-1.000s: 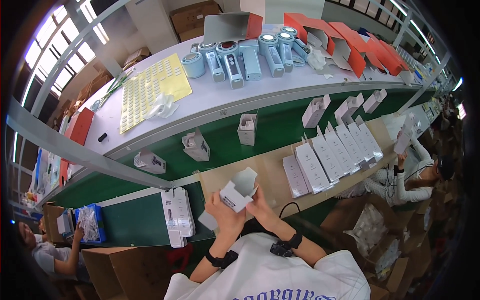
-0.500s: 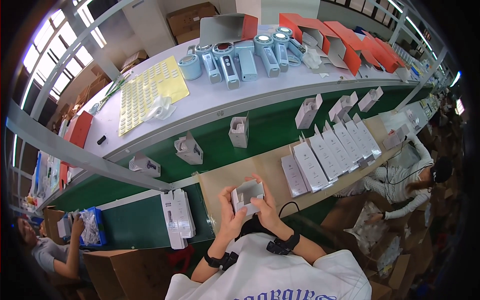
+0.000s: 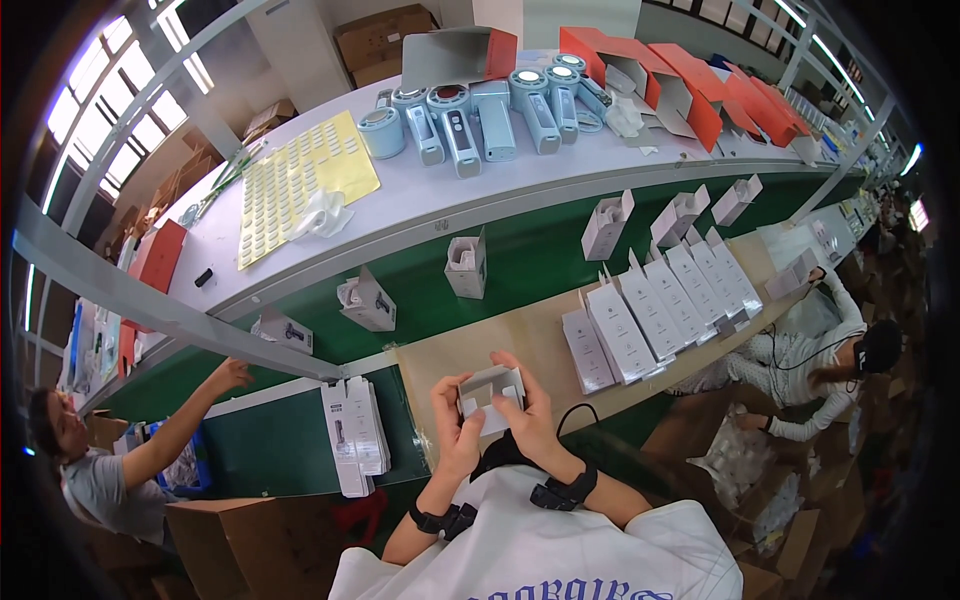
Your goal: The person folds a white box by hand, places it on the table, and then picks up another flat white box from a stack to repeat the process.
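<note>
A small white carton (image 3: 492, 383) is held upright between my two hands above the brown board. Its top end gapes, with the pale inside and some flaps showing. My left hand (image 3: 457, 428) closes on its left side, thumb at the near edge. On the right side my right hand (image 3: 532, 420) grips it, with the thumb bent over the near flap. What lies deeper in the carton I cannot make out. To the right of my hands, a row of closed white cartons (image 3: 622, 332) leans on the board. Flat folded cartons (image 3: 352, 435) are stacked on the left.
Open filled cartons (image 3: 466, 268) stand spaced along the green belt (image 3: 420, 330). Above it, a shelf (image 3: 400, 205) carries light-blue handheld devices (image 3: 455, 135), a yellow sticker sheet (image 3: 300, 185) and red boxes (image 3: 690, 95). Co-workers sit left (image 3: 120, 485) and right (image 3: 800, 370).
The open cartons on the belt have shifted left. My thumbs have moved in over the carton's near edge and flaps. The left co-worker's arm now reaches out toward the belt.
</note>
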`<state>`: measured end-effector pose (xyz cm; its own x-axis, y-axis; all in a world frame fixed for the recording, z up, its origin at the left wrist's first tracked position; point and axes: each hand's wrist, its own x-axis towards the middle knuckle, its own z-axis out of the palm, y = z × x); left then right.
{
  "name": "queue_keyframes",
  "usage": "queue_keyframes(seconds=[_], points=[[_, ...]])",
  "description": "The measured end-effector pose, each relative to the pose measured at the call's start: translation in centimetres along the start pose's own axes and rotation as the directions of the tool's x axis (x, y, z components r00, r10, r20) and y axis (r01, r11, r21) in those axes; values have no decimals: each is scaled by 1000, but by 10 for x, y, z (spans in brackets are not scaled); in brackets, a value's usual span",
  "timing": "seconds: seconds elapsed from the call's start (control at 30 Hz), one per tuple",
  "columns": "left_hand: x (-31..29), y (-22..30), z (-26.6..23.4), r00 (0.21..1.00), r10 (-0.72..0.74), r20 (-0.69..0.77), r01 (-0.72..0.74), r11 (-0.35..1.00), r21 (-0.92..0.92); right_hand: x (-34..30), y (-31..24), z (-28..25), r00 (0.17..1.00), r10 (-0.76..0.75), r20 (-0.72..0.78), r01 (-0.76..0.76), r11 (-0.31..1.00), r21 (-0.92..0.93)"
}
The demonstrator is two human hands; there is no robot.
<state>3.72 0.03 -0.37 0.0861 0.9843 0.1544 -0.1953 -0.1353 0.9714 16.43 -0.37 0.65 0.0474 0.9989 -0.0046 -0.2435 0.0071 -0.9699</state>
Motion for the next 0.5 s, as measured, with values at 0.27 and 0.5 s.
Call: queue_keyframes(seconds=[0.27,0.5], points=[[1,-17,2,977,141,-159,-154,986,-72,1,-4,1,999,8,54,-11,998,63],[3,-19,-18,979,198,52,-204,970,133,8,-12,-7,976,118,182,-200,816,542]])
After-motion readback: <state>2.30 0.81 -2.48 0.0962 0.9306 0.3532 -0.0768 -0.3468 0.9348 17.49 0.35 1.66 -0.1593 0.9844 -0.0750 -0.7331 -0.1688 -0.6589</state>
